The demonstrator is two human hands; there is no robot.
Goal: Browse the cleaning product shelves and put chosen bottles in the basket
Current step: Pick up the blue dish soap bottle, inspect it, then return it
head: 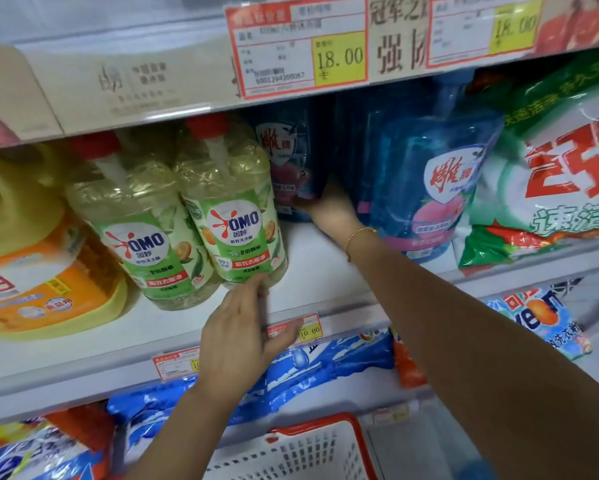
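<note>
Middle white metal shelf (325,271). Two clear plastic bottles of yellowish liquid with red caps and green OMO labels stand side by side, touching: left OMO bottle (142,230), right OMO bottle (235,216).

Left hand (239,330) is released, fingers straight, tips touching the foot of the right OMO bottle. Its thumb lies by one small red-and-yellow price tag (312,329) on the shelf lip; a second small tag (177,365) sits further left.

Right hand (329,206), with one thin gold bracelet (358,233) at the wrist, reaches deep to the lower edge of one dark blue pouch (291,161). Its fingers are hidden, so I cannot tell whether it grasps.

Right of that are one translucent blue pouch with a pink label (429,188) and one green-and-white powder bag (550,161). Far left is one yellow jug with an orange label (31,278).

Two large 18.00 price cards are overhead: first card (301,46), second card (481,29).

One white plastic basket with a red rim (308,452) is low in view, beneath the forearms.
</note>
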